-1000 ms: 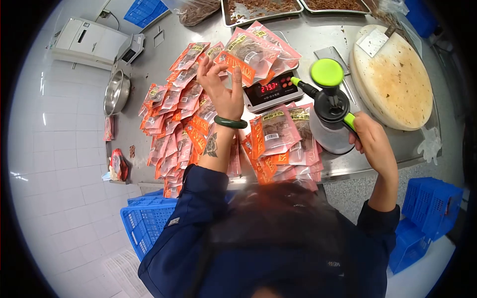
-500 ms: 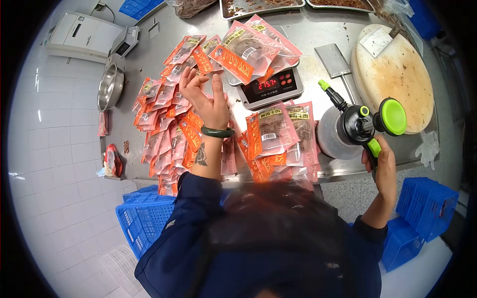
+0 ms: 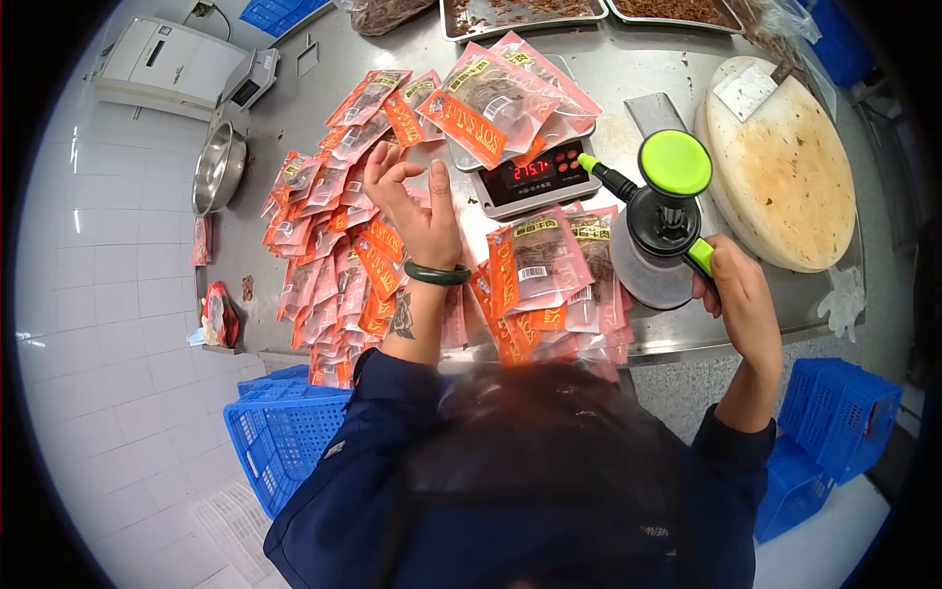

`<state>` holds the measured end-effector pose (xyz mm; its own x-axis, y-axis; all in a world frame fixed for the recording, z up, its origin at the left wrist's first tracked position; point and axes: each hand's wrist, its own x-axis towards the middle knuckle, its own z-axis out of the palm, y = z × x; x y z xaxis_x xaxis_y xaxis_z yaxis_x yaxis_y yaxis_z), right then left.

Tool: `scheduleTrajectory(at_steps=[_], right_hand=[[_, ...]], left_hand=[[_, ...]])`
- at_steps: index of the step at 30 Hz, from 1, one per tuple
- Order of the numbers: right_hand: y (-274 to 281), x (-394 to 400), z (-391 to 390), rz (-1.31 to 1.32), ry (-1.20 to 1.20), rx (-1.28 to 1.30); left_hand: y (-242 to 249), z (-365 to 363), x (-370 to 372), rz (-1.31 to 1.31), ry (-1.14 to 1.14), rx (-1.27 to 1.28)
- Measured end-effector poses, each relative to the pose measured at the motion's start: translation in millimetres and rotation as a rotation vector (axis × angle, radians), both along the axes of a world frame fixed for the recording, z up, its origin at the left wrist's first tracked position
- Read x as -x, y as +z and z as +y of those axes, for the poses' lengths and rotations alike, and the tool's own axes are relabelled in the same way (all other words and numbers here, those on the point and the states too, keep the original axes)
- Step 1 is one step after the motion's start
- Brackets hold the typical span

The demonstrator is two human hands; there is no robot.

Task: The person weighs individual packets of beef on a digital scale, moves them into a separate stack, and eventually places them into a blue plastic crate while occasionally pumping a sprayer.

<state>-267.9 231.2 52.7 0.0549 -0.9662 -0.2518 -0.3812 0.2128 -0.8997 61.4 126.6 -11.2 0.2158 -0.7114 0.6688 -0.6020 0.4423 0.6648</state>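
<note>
My left hand, with a dark green bangle at the wrist, is raised with its fingers apart and holds nothing. Beneath and left of it spreads a heap of pink and orange packets. My right hand grips the green and black handle of a clear spray bottle with a green pump knob. The nozzle points left toward the digital scale, whose red display reads about 275.7. Packets lie on the scale pan, and more packets are stacked just left of the bottle.
A round cutting board with a metal scraper lies at the right. Trays of brown pieces stand along the back. A steel bowl sits at the left edge. Blue crates are below the table, left and right.
The spray bottle has turned and tilted, its nozzle moving left toward the scale and its green knob shifting up and left. My left hand has moved slightly right.
</note>
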Motion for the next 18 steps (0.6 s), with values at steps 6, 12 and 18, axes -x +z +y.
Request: scheduleTrajectory(at_steps=[6, 12, 18], right_hand=[[-15, 18, 19, -0.139, -0.054, 0.074], [-14, 16, 23, -0.138, -0.103, 0.040], [-12, 14, 21, -0.119, -0.114, 0.023]], left_hand=[[-10, 0, -16, 0.028, 0.028, -0.031], [-11, 3, -8, 0.020, 0.023, -0.055], [-8, 1, -7, 0.039, 0.013, -0.033]])
